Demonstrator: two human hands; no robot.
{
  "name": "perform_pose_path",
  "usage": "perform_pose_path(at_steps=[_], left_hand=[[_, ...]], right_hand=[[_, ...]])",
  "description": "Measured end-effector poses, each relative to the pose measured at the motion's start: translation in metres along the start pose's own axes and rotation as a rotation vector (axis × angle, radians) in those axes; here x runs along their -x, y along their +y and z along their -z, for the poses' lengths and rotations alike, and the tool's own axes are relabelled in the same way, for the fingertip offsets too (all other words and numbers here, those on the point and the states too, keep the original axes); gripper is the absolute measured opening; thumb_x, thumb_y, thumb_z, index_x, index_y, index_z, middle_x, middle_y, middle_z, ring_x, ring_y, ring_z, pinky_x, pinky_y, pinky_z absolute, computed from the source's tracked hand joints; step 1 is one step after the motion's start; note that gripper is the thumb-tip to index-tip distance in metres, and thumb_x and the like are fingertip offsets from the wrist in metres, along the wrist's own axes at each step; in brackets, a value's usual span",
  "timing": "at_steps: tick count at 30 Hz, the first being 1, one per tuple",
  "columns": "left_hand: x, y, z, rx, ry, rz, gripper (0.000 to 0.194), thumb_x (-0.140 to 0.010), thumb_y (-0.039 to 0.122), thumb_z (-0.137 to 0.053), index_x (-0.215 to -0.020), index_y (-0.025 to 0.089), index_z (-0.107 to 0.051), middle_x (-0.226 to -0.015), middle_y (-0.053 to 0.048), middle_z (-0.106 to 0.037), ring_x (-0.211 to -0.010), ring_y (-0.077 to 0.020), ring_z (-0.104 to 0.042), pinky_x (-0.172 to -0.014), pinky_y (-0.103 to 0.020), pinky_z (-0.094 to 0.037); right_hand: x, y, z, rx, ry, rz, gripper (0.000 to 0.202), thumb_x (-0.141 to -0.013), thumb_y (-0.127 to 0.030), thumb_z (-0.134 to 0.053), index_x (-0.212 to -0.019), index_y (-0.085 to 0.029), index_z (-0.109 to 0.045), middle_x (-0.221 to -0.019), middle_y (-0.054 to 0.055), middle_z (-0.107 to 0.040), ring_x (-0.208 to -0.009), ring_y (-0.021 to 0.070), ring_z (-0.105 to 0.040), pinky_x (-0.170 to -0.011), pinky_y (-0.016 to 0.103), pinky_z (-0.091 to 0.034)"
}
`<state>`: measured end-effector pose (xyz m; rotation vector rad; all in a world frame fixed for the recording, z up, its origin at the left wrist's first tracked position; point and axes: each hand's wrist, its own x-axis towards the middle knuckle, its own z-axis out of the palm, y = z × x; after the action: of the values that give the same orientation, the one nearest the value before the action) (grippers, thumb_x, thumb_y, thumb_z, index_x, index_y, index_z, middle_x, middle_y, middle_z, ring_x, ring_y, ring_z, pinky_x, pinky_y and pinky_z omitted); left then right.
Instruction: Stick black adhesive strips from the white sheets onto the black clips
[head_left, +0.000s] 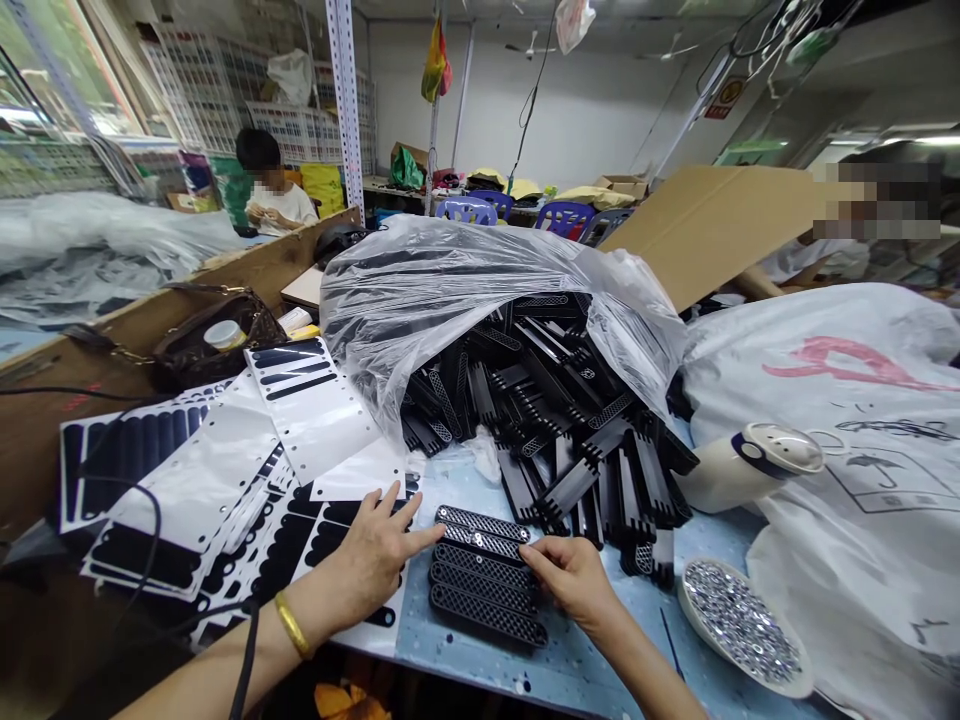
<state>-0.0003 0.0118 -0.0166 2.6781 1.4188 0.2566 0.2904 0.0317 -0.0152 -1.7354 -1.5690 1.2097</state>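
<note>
Several long black plastic pieces with rounded ends and diamond-textured tops (484, 585) lie side by side in a block at the table's front. My left hand (379, 550), with a gold bracelet on its wrist, has its fingers spread. One fingertip reaches the left end of a piece near the back of the block; the other fingers lie over sticker sheets. At the right end of the same area, my right hand (574, 578) pinches the end of a piece between thumb and forefinger. White sheets with black rounded stickers (322, 420) are piled at left, some partly peeled.
Behind the block, a clear plastic bag (450, 270) spills many slotted black pieces (555, 400). At right are a bowl of small shiny metal parts (739, 625), a tilted white cup (750, 465) and a white sack (870, 400). Two people sit farther back.
</note>
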Motion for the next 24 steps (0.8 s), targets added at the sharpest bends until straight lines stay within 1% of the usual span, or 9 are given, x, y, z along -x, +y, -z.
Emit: perform_pose_path(at_steps=[3, 5, 8, 12, 17, 21, 24], left_hand=[[-0.001, 0.001, 0.004, 0.068, -0.017, -0.012, 0.084, -0.067, -0.009, -0.051, -0.140, 0.032, -0.050, -0.138, -0.011, -0.058, -0.130, -0.0381, -0.049, -0.099, -0.056, -0.043], [-0.001, 0.002, 0.004, 0.122, -0.008, -0.013, 0.080, -0.070, -0.008, -0.048, -0.139, 0.032, -0.051, -0.135, -0.009, -0.062, -0.127, -0.0357, -0.051, -0.098, -0.054, -0.045], [-0.002, 0.002, 0.001, 0.170, 0.043, -0.006, 0.073, -0.072, -0.006, -0.047, -0.135, 0.030, -0.056, -0.132, -0.010, -0.063, -0.127, -0.0373, -0.052, -0.097, -0.055, -0.046], [-0.006, 0.004, -0.005, 0.202, 0.098, -0.007, 0.071, -0.069, -0.006, -0.047, -0.131, 0.026, -0.060, -0.128, -0.012, -0.065, -0.125, -0.0386, -0.054, -0.094, -0.056, -0.047], [-0.009, 0.005, -0.007, 0.231, 0.144, -0.009, 0.068, -0.068, -0.004, -0.047, -0.128, 0.025, -0.061, -0.128, -0.012, -0.065, -0.123, -0.0384, -0.056, -0.092, -0.056, -0.049], [-0.009, 0.005, -0.007, 0.244, 0.163, -0.012, 0.067, -0.068, -0.005, -0.048, -0.127, 0.024, -0.062, -0.127, -0.011, -0.067, -0.122, -0.0388, -0.057, -0.091, -0.056, -0.049], [-0.007, 0.003, -0.011, 0.213, 0.163, -0.034, 0.069, -0.066, -0.005, -0.051, -0.127, 0.026, -0.062, -0.128, -0.012, -0.066, -0.122, -0.0413, -0.056, -0.090, -0.058, -0.048]], right_hand=[[0.000, 0.001, 0.000, 0.007, 0.005, 0.012, 0.042, -0.065, -0.058, -0.058, -0.049, -0.019, -0.060, -0.038, -0.004, -0.042, -0.033, 0.0092, -0.036, -0.036, 0.024, -0.023], [0.000, 0.002, 0.000, 0.013, 0.008, 0.020, 0.042, -0.065, -0.057, -0.058, -0.049, -0.019, -0.060, -0.038, -0.004, -0.042, -0.034, 0.0095, -0.037, -0.036, 0.025, -0.023], [0.000, 0.002, -0.001, 0.022, 0.014, 0.029, 0.042, -0.065, -0.057, -0.057, -0.050, -0.018, -0.061, -0.040, -0.003, -0.044, -0.035, 0.0100, -0.038, -0.037, 0.025, -0.024], [0.000, 0.003, -0.001, 0.029, 0.015, 0.038, 0.042, -0.067, -0.057, -0.056, -0.051, -0.018, -0.062, -0.039, -0.003, -0.044, -0.035, 0.0105, -0.039, -0.038, 0.025, -0.024], [0.000, 0.002, -0.001, 0.028, 0.018, 0.051, 0.042, -0.067, -0.056, -0.057, -0.050, -0.018, -0.061, -0.040, -0.003, -0.045, -0.038, 0.0106, -0.040, -0.040, 0.025, -0.026], [0.001, 0.001, -0.001, 0.032, 0.014, 0.047, 0.042, -0.067, -0.056, -0.056, -0.051, -0.018, -0.062, -0.041, -0.003, -0.045, -0.038, 0.0106, -0.040, -0.040, 0.025, -0.026], [0.001, 0.000, -0.001, 0.035, 0.010, 0.045, 0.042, -0.067, -0.056, -0.056, -0.051, -0.018, -0.062, -0.041, -0.003, -0.046, -0.038, 0.0108, -0.040, -0.040, 0.025, -0.026]])
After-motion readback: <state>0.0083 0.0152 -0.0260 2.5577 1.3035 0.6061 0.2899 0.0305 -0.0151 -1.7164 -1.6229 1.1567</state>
